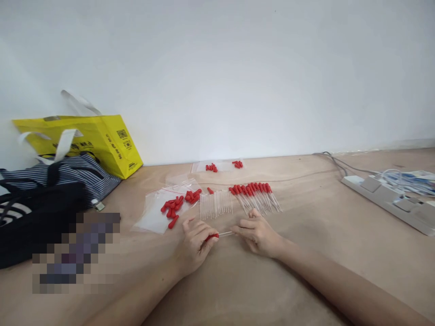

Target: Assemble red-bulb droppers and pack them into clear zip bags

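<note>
My left hand (198, 242) pinches a red rubber dropper bulb (213, 236) between thumb and fingers. A thin clear dropper tube (224, 233) runs from the bulb to my right hand (258, 234), whose fingers are closed on its other end. How deep the tube sits in the bulb is hidden. Just beyond my hands lies a row of bare clear tubes (215, 204). To its right are several droppers (258, 194) with red bulbs on their ends. Loose red bulbs (174, 206) rest on a clear plastic bag (149, 215) to the left.
Near the wall another clear bag (224, 166) carries more red bulbs. A yellow bag (118, 145), a striped bag (98, 176) and a black bag (44, 222) stand at the left, beside a pixelated object (76, 249). A white power strip (390, 203) with cables lies at the right.
</note>
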Demonstrator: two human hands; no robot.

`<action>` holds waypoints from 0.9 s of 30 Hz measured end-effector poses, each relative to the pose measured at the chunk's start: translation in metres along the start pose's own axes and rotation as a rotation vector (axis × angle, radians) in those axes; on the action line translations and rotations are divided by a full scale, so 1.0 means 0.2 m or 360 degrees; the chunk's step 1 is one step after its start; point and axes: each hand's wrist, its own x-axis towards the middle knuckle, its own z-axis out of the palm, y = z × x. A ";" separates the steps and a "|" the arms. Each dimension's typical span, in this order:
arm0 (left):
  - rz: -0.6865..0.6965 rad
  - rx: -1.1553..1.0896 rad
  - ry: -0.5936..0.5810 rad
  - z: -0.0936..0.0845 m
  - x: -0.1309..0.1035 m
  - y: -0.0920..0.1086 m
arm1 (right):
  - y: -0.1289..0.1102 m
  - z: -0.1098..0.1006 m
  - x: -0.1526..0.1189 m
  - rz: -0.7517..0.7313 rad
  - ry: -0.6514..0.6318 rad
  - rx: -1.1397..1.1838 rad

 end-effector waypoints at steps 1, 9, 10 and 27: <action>0.0017 0.0016 0.0006 0.00 0.00 0.00 | 0.00 0.00 0.00 -0.0009 -0.0004 -0.0050; 0.0066 0.0089 0.0069 0.00 0.00 0.02 | -0.05 0.01 0.01 0.0139 0.0023 0.0049; 0.0069 0.0084 0.0066 0.00 0.00 0.02 | -0.05 0.01 0.01 0.0169 0.0020 0.0080; -0.0125 -0.0169 -0.0003 0.02 0.02 -0.03 | -0.07 0.05 0.03 0.0479 -0.0021 0.0382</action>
